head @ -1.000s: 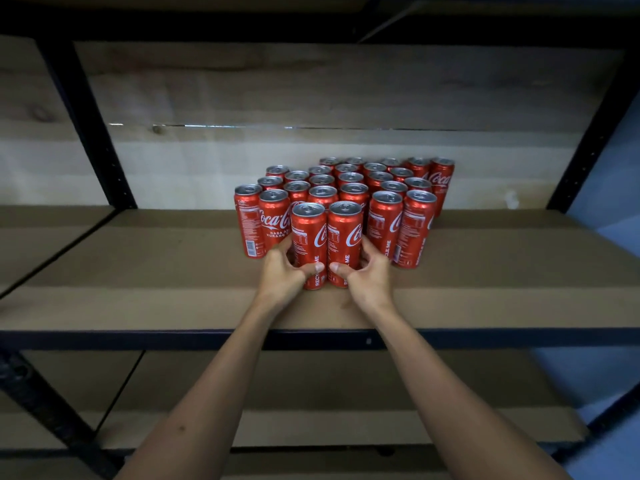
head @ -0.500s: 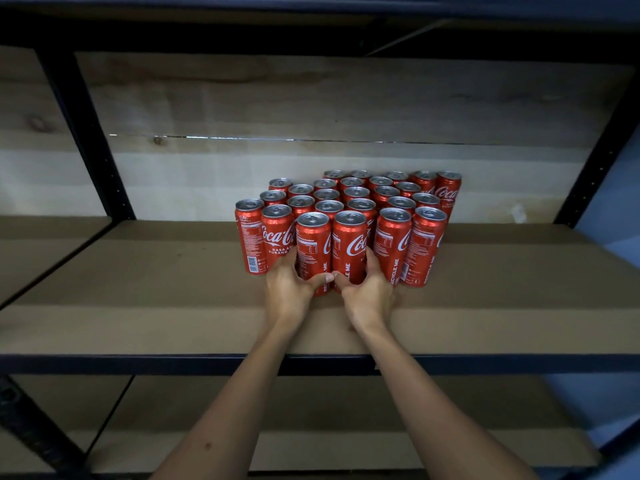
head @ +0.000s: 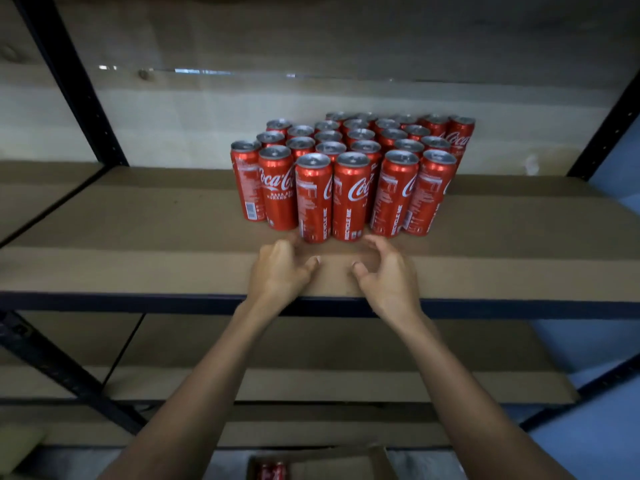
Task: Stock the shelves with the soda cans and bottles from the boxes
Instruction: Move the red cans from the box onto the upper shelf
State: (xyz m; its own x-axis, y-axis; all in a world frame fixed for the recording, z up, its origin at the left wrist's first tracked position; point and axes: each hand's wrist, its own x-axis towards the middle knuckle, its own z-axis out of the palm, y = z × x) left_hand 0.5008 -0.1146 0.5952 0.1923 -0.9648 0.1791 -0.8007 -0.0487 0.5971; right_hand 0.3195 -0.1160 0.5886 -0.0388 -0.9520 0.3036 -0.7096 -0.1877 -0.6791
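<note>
Head view is showing a block of red soda cans [head: 349, 174] standing upright on a brown shelf board [head: 138, 237], packed in tight rows and touching one another, right of the board's middle and reaching toward the far wall. Two front cans [head: 332, 197] are sitting at the near edge of the block, side by side and touching, slightly nearer than their neighbours.

Both hands are hovering over the near strip of the board, just short of those two cans. The left hand [head: 280, 271] is lying just near and left of the left can, its fingers loosely curled and its thumb pointing inward; its grip is holding nothing, and the fingertips are sitting close to the can's base without clearly touching it. The right hand [head: 388, 271] is mirroring it just near and right of the right can, fingers half bent, thumb turned inward, grip likewise empty and relaxed. A bare gap of board is lying between the two thumbs.

Dark metal uprights [head: 69, 81] are framing the rack on both sides, and a lower shelf [head: 311, 348] is showing beneath the forearms. At the bottom edge an open cardboard box [head: 363, 462] is holding a few more red cans [head: 272, 471], only partly in view.
</note>
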